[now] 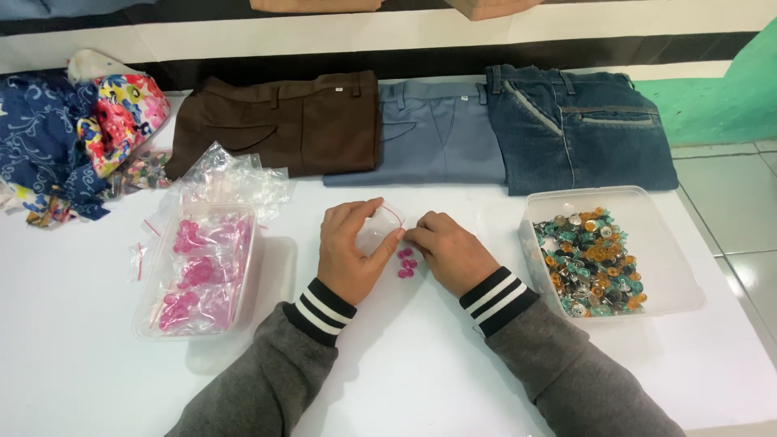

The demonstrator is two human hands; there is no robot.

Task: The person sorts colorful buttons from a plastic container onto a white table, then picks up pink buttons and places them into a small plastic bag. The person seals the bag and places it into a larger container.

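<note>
My left hand point(350, 251) holds a small clear zip bag point(380, 228) just above the white table point(421, 356). My right hand point(450, 252) pinches the bag's edge with its fingertips. Several small pink buttons point(405, 263) lie on the table between the two hands, right below the bag. Both sleeves are grey with black and white striped cuffs.
A clear tub point(201, 271) of bagged pink buttons sits at left, with empty clear bags point(231, 174) behind it. A clear tub point(607, 251) of mixed metal buttons sits at right. Folded brown point(283, 121), grey-blue point(437, 133) and denim trousers point(579, 129) lie at the back, and flowered cloth point(73, 129) far left.
</note>
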